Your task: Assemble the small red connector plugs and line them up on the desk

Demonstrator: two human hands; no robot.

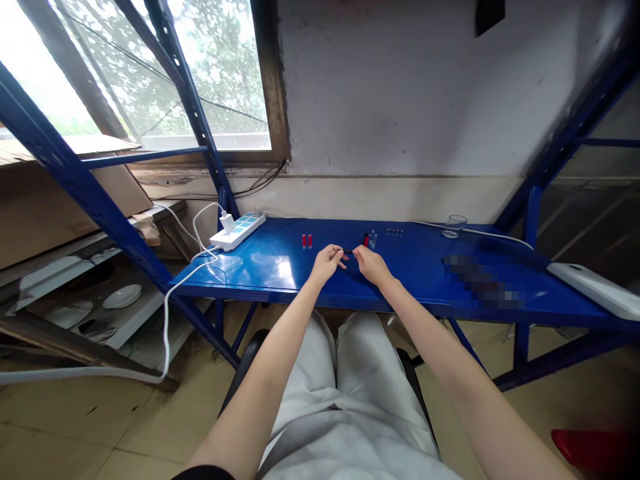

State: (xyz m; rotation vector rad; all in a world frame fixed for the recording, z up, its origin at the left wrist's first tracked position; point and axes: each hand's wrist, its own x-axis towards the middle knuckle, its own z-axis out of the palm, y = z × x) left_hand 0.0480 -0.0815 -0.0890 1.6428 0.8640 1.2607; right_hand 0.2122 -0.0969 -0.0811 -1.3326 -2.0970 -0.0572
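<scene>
Just above the blue table [260,270], my left hand [326,263] and my right hand [373,265] face each other with closed fingertips. Between them they pinch a small thin dark stick-like piece [349,252], one end in each hand; its exact kind is too small to make out. Two small red cylinders with pale ends [307,241] stand beyond my left hand. Behind my right hand are a small red and black piece [366,239] and some clear little vial-like pieces [373,239]. Farther right, several tiny metallic bits [395,232] form a row.
A white power strip [239,231] with a plug and cables lies at the table's left end. Toward the right are a clear glass [454,227], a blurred dark object [480,280] and a white device [595,290]. Blue metal posts [190,100] rise at both sides.
</scene>
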